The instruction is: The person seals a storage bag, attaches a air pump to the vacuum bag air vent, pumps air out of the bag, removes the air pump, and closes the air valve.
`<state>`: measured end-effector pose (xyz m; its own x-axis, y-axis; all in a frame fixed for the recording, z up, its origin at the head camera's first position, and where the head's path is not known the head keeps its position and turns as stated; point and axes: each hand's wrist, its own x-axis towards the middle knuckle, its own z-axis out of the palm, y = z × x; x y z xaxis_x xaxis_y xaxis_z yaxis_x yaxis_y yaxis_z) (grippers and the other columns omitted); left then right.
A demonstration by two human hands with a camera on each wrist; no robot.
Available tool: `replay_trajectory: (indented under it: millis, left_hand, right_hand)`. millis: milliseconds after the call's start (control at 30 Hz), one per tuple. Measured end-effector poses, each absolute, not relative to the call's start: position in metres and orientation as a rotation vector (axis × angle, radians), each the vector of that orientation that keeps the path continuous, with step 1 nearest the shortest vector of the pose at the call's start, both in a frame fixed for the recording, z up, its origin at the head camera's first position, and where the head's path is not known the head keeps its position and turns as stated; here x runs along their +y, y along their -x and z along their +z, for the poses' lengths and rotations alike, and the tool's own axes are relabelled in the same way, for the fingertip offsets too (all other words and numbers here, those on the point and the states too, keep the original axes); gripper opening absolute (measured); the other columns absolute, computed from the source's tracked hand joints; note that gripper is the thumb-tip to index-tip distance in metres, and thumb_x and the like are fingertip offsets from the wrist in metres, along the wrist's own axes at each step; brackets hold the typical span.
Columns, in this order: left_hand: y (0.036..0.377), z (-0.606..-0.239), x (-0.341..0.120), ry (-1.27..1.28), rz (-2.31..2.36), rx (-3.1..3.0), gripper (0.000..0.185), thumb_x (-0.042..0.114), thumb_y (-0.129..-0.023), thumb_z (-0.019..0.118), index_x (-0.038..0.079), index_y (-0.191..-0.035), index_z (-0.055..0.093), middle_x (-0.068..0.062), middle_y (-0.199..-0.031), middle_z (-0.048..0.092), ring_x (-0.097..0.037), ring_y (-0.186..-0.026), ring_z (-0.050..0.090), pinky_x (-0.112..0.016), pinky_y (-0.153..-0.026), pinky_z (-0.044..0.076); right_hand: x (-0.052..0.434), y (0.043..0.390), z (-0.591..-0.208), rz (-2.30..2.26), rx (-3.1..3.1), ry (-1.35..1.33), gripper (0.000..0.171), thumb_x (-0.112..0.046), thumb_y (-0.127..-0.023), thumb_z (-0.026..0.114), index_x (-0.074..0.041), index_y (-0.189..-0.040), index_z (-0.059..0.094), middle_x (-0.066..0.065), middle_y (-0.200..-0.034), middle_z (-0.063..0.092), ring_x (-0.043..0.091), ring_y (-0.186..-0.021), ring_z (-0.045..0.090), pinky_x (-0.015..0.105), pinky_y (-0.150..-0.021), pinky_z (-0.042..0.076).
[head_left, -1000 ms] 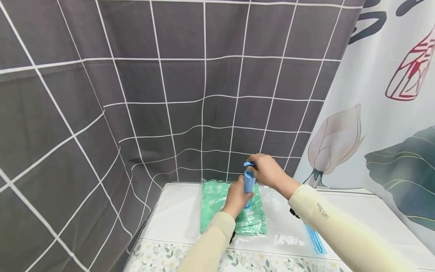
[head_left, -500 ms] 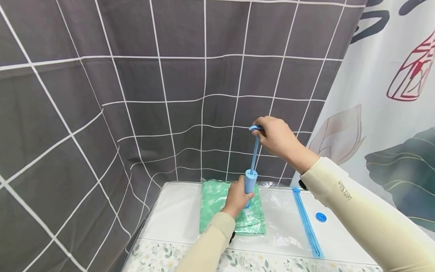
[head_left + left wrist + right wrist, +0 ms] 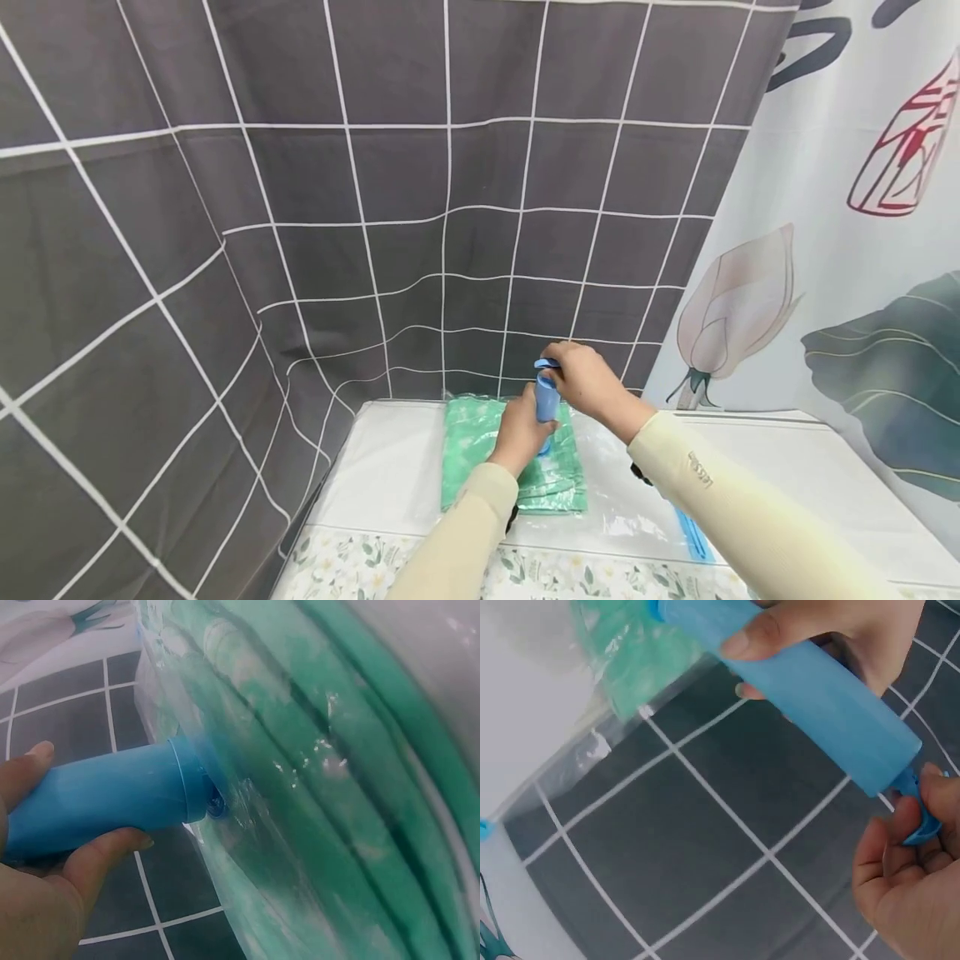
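A blue hand pump [image 3: 547, 405] stands upright on a clear plastic storage bag [image 3: 480, 425] with folded green patterned fabric inside. My left hand [image 3: 519, 435] grips the pump's barrel, thumb on one side and fingers round the other. In the left wrist view the pump's lower end [image 3: 191, 780] sits against the plastic at a blue round valve [image 3: 217, 808], mostly hidden by the pump. My right hand [image 3: 588, 379] holds the pump handle [image 3: 924, 826], fingers curled round it. The handle is down close to the barrel's top, with only a short bit of rod showing.
The bag's flat part [image 3: 626, 521] spreads right over the white table [image 3: 401, 450], ending in a blue zip strip [image 3: 693, 537] partly behind the right sleeve. A floral strip [image 3: 360, 554] runs along the front. A dark checked curtain [image 3: 405, 275] hangs close behind.
My right hand pulled the handle up, drawing out a long rod, then pushed it back down to the barrel. My left hand and the bag stayed in place.
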<state>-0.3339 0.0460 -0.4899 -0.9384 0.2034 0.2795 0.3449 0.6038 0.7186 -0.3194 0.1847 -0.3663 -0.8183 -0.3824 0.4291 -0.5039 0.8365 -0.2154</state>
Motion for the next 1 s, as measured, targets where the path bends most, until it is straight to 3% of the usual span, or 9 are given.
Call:
replay_trajectory:
  millis: [133, 333, 533, 733, 1000]
  left_hand:
    - [0.334, -0.491, 0.048, 0.477, -1.245, -2.636, 0.065, 0.013, -0.096, 0.092, -0.001, -0.150, 0.058, -0.025, -0.130, 0.081, -0.042, -0.119, 0.081, -0.056, -0.105, 0.068]
    - [0.334, -0.490, 0.049, 0.473, -1.204, -2.619, 0.066, 0.015, -0.093, 0.095, -0.002, -0.147, 0.060, -0.026, -0.124, 0.082, -0.042, -0.113, 0.083, -0.055, -0.101, 0.069]
    - [0.333, -0.490, 0.046, 0.452, -1.249, -2.631, 0.068, 0.011, -0.094, 0.093, -0.003, -0.150, 0.058, -0.028, -0.128, 0.081, -0.044, -0.117, 0.082, -0.056, -0.103, 0.069]
    - [0.333, -0.489, 0.046, 0.450, -1.246, -2.623, 0.065, 0.010, -0.093, 0.094, -0.003, -0.147, 0.060, -0.027, -0.125, 0.081, -0.044, -0.114, 0.082, -0.057, -0.102, 0.069]
    - [0.335, -0.489, 0.046, 0.449, -1.221, -2.640, 0.066, 0.012, -0.093, 0.095, -0.002, -0.148, 0.060, -0.025, -0.126, 0.082, -0.041, -0.115, 0.083, -0.055, -0.102, 0.069]
  right_hand:
    - [0.187, 0.317, -0.350, 0.504, -2.619, -0.615, 0.018, -0.008, -0.107, 0.076, 0.004, -0.121, 0.077, 0.021, -0.115, 0.081, 0.039, -0.106, 0.080, 0.054, -0.094, 0.069]
    - [0.190, 0.312, -0.285, 0.517, -2.606, -0.529, 0.021, -0.011, -0.113, 0.068, 0.005, -0.125, 0.072, 0.025, -0.122, 0.077, 0.043, -0.115, 0.075, 0.060, -0.106, 0.063]
    - [0.191, 0.307, -0.242, 0.503, -2.574, -0.510, 0.025, -0.013, -0.115, 0.064, 0.006, -0.130, 0.070, 0.026, -0.124, 0.074, 0.041, -0.112, 0.071, 0.059, -0.103, 0.060]
    - [0.190, 0.306, -0.256, 0.526, -2.534, -0.510, 0.027, -0.011, -0.116, 0.063, 0.008, -0.134, 0.068, 0.027, -0.122, 0.072, 0.041, -0.107, 0.068, 0.058, -0.097, 0.061]
    - [0.181, 0.312, -0.305, 0.470, -2.583, -0.560, 0.025, -0.009, -0.113, 0.068, 0.008, -0.131, 0.071, 0.024, -0.117, 0.074, 0.040, -0.107, 0.074, 0.057, -0.096, 0.065]
